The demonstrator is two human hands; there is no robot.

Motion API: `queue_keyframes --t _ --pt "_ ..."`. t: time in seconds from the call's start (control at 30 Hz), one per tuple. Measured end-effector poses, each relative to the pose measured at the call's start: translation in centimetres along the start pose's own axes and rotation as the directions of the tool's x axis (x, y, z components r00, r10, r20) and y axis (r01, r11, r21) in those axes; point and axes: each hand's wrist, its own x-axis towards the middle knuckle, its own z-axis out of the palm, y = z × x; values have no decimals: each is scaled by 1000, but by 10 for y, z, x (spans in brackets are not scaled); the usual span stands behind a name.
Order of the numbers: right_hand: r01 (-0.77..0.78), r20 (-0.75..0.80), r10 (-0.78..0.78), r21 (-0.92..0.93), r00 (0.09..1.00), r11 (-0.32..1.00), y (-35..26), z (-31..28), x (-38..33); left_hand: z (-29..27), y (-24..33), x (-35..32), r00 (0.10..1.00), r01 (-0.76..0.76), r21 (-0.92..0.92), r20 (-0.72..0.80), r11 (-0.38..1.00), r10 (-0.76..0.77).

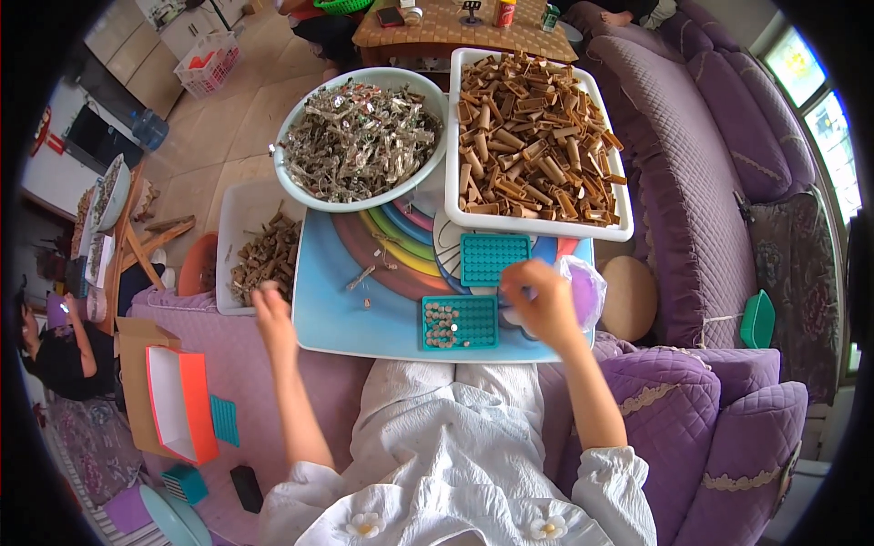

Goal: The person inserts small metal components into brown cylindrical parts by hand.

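Observation:
My left hand (270, 309) reaches into a white tray (238, 205) of brown tube pieces (264, 259) at the left, fingers curled around some of them. My right hand (539, 296) hovers with pinched fingers just right of a teal perforated tray (460, 322) that holds a few small round pieces in its left corner. A second, empty teal tray (493, 257) lies behind it. Both trays rest on a blue board with a rainbow print (350, 309) across my lap.
A round bowl of shredded grey scraps (360, 136) and a white bin of brown tubes (533, 136) sit beyond the board. Purple sofa (719, 182) on the right, an orange box (182, 400) at lower left, another person (55, 346) at far left.

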Motion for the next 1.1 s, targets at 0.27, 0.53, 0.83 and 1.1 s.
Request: queue_keyframes --t 0.27,0.53,0.83,1.1 --pt "-107 -206 92 -65 974 992 42 -14 44 -99 -314 124 884 464 262 -198 846 -424" --pt "-117 -100 93 -270 991 956 64 6 52 -42 -224 51 703 709 16 -90 705 -705" --pt "-183 104 290 -568 951 803 53 28 74 -52 -220 64 763 607 -326 -15 725 -646" --pt "-166 138 301 -589 944 791 70 21 73 -9 -112 86 908 335 -541 -34 771 -418"
